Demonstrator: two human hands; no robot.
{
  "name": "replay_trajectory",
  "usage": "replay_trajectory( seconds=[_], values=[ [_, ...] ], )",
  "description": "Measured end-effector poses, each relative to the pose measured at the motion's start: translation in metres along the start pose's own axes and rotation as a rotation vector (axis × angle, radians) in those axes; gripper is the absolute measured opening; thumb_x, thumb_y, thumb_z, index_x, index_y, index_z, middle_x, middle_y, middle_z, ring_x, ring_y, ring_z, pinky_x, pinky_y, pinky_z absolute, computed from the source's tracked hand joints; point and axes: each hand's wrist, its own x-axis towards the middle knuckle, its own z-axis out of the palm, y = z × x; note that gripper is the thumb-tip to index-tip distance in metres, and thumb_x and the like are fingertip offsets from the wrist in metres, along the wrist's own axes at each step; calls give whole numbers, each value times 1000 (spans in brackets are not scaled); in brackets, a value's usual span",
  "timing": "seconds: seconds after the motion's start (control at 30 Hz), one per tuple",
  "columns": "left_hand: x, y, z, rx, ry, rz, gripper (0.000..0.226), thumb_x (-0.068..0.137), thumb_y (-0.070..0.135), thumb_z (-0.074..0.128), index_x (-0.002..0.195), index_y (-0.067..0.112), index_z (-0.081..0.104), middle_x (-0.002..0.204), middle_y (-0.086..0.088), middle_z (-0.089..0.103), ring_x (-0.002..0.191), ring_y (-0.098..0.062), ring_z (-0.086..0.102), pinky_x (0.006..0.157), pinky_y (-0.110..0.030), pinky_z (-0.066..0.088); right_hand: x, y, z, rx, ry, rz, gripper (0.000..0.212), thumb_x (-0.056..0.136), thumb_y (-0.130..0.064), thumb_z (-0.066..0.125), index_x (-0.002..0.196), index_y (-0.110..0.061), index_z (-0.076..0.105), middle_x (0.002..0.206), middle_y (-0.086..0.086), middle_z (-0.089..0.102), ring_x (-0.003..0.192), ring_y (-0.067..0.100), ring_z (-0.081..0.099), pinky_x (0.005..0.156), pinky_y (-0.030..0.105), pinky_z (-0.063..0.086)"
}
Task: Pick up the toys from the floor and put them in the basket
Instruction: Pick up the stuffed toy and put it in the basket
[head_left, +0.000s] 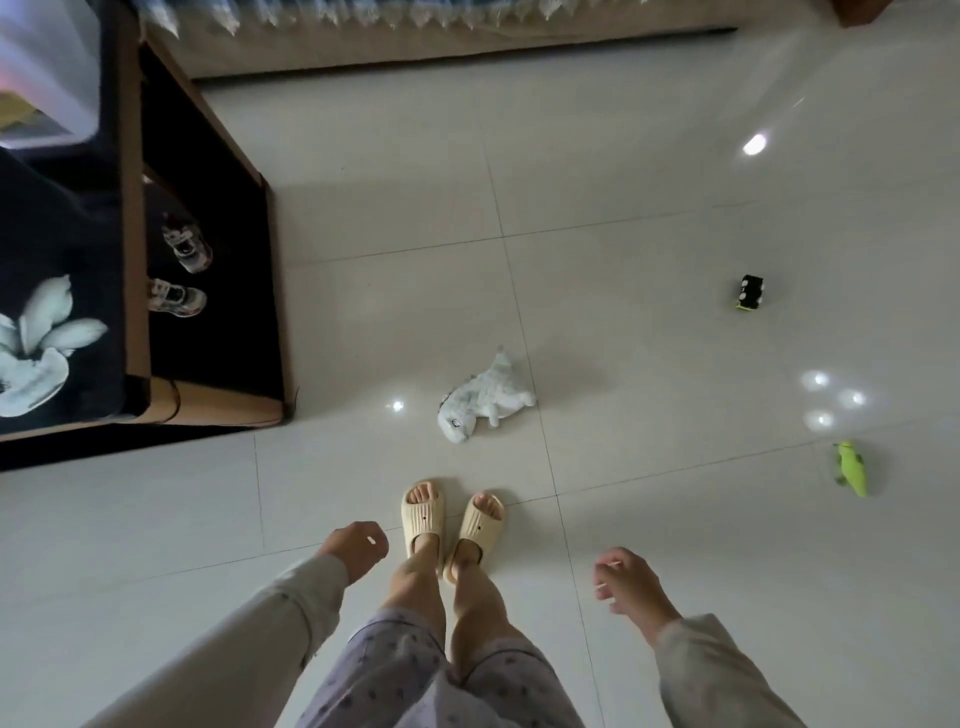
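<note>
A white plush toy (485, 397) lies on the pale tiled floor just ahead of my feet. Farther right sits a small black toy car (751, 292), and a green toy (852, 468) lies near the right edge. My left hand (357, 548) hangs low beside my left leg, its fingers curled in with nothing seen in them. On the other side, my right hand (628, 584) hangs with its fingers loosely apart and holds nothing. Both hands are well short of the toys. No basket is in view.
A low wooden table (132, 218) with a dark flowered cloth stands at the left; two small shoes (179, 270) lie under it. A white bin (52, 67) stands on its far end. A sofa base (441, 47) runs along the top. My feet wear cream slippers (449, 525).
</note>
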Motion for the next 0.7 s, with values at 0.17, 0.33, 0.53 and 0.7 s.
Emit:
replay_trajectory(
  seconds=[0.17,0.33,0.53,0.7],
  values=[
    [73,46,-7,-47,-1,24,27,86,7,43,97,4,68,110,-25,68,102,-40,63,92,-39,50,67,-54,-6,-11,-7,-52,12,84,-4,53,87,-13,60,77,10,66,68,25,61,59,24,43],
    [174,83,0,-58,-28,64,23,85,8,45,74,18,62,76,-6,64,75,-24,58,78,-29,51,186,-93,18,140,-24,-47,14,89,-6,54,81,-15,61,78,13,63,61,21,59,59,27,43],
    [332,84,25,-271,-29,-8,25,90,30,50,101,12,62,97,-10,62,87,-22,60,71,-28,45,365,-117,78,119,-17,-64,24,89,-16,58,113,-12,58,103,11,59,85,23,56,74,34,47],
    [464,72,64,-558,-15,-114,38,91,41,45,118,15,51,96,-1,52,94,-23,49,80,-39,45,504,-122,120,-23,78,-189,42,87,-29,62,124,-10,53,130,12,58,105,24,55,86,34,42]
  ],
)
